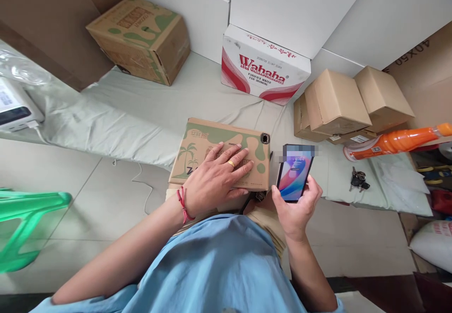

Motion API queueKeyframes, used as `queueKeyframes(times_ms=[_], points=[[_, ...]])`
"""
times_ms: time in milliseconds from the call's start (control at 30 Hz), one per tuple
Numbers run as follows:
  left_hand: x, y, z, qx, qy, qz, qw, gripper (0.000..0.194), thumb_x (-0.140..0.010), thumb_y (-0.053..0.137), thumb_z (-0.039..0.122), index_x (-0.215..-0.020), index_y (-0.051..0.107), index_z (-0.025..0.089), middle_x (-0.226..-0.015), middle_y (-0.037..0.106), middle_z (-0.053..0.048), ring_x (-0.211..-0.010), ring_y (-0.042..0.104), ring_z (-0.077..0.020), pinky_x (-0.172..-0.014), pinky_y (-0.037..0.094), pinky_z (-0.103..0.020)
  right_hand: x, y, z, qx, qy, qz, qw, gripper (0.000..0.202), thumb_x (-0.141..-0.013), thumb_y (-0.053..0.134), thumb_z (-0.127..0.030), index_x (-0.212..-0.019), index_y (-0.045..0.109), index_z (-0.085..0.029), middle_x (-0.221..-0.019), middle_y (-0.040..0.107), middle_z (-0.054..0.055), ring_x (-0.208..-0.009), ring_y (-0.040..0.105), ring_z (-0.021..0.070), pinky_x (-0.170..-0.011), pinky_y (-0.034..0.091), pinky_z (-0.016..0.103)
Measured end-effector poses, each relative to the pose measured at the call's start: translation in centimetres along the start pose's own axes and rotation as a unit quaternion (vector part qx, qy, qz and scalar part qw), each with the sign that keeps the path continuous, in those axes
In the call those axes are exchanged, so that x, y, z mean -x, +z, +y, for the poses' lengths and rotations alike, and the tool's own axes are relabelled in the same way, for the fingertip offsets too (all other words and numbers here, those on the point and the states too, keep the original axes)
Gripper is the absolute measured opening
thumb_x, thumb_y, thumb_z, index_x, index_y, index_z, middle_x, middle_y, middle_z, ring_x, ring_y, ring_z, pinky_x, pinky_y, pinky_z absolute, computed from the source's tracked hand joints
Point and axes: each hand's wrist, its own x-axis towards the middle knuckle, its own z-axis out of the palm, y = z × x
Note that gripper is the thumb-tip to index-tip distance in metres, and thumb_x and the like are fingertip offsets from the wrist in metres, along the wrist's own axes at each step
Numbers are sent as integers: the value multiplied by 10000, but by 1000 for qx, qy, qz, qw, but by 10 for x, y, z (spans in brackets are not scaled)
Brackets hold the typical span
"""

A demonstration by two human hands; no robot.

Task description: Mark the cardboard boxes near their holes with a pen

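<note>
My left hand (219, 176) lies flat with fingers spread on a brown cardboard box (197, 136) printed with green shapes and a palm tree. A ring and a red cord bracelet are on that hand and wrist. To the right of the box, my right hand (296, 204) holds a smartphone (294, 176) upright, its lit screen showing a pink and blue picture. The thumb presses the phone's left edge and the fingers wrap its right side. The box sits at the near edge of a bench covered with pale cloth (148, 110), close to my body.
On the bench stand another green-printed box (141, 40), a white and red Wahaha box (264, 66), several plain boxes (339, 101), an orange bottle (391, 142) and keys (359, 179). A power bank (17, 106) with a cable is at left. A green stool (31, 209) stands on the floor.
</note>
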Motion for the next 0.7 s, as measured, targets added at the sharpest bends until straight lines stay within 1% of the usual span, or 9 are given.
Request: queueKeyframes(times_ms=[133,267,333,400,433,500,533,633,700], points=[[1,0,0,4,3,9,1000,655,-998,803,536,-1537,692,181,-1672,610,-220,-1567,556,-462,-1316,393,-702,3,0,45,39,106,-40,993,904,-781,840,-601,-1501,511,-164,-1374,557,207,-1345,590,409,-1086,556,583],[2,2,-2,6,11,33,999,614,-1005,805,514,-1511,712,180,-1654,631,-215,-1547,581,-459,-1323,391,-697,-1,-2,88,83,203,-125,968,946,-709,812,-603,-1486,525,-147,-1412,542,238,-1342,583,442,-1067,556,592],[3,2,-4,32,19,62,997,574,-1001,805,544,-1441,753,180,-1580,698,-200,-1501,631,-447,-1308,433,-673,-4,-2,103,108,232,-167,952,964,-691,814,-601,-1490,522,-148,-1441,529,245,-1288,607,438,-1046,561,589],[5,-1,-6,82,27,121,989,466,-1018,786,549,-1308,800,185,-1420,800,-164,-1398,722,-393,-1225,555,-583,-8,-1,112,130,249,-196,939,966,-688,817,-590,-1493,524,-144,-1450,526,248,-1243,626,432,-1020,567,576],[7,-5,-7,109,23,163,980,364,-1039,772,501,-1231,811,194,-1316,842,-137,-1319,772,-348,-1156,615,-520,-9,1,115,137,253,-206,935,963,-691,817,-586,-1494,527,-140,-1446,528,246,-1225,634,427,-1006,571,565],[11,-13,-8,150,-3,257,955,125,-1062,742,322,-1085,805,217,-1118,876,-77,-1143,838,-266,-1013,685,-418,-11,6,116,143,250,-217,933,959,-706,816,-589,-1501,531,-135,-1429,538,240,-1194,646,414,-978,578,538],[14,-18,-10,158,-23,304,939,76,-1052,727,233,-1018,795,227,-1046,873,-51,-1064,852,-238,-963,699,-391,-11,10,115,143,244,-220,933,954,-719,814,-592,-1507,530,-134,-1419,544,236,-1179,650,407,-964,580,526],[26,-30,-18,135,-113,425,888,182,-1020,707,153,-872,766,239,-938,850,-4,-938,854,-206,-897,704,-384,-10,22,109,158,213,-225,937,908,-785,793,-584,-1527,524,-135,-1396,566,232,-1177,641,404,-957,578,520],[38,-32,-26,119,-212,448,860,226,-1059,668,214,-862,775,241,-967,852,-3,-988,852,-213,-950,689,-425,-8,29,103,178,183,-229,939,865,-838,780,-581,-1530,533,-125,-1389,584,249,-1226,611,428,-998,565,552]])
